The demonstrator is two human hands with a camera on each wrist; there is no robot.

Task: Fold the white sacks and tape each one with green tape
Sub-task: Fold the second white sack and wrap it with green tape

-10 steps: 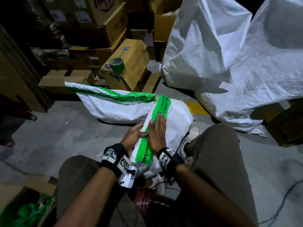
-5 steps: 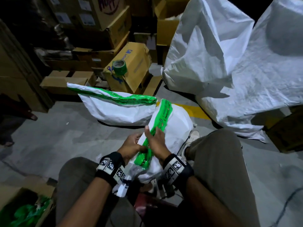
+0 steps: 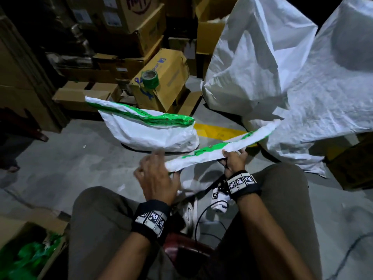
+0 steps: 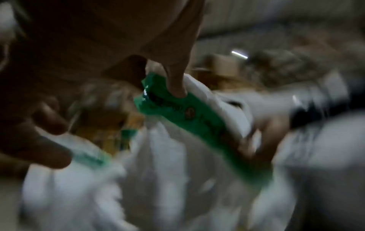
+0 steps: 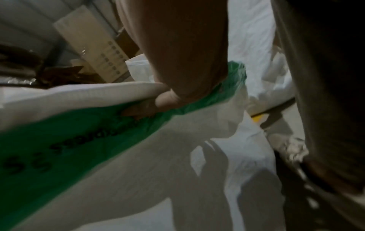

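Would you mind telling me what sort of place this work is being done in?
Most likely a warehouse or stockroom: stacked cardboard boxes line the back, large white sacks are heaped on a bare concrete floor, and a yellow floor marking runs across it.

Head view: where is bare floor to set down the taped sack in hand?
Bare grey concrete floor lies open left of the left hand, in front of the finished green-taped white sack. Crowded: brown cardboard boxes behind it, big crumpled white sacks to the right. The right hand holds the folded sack.
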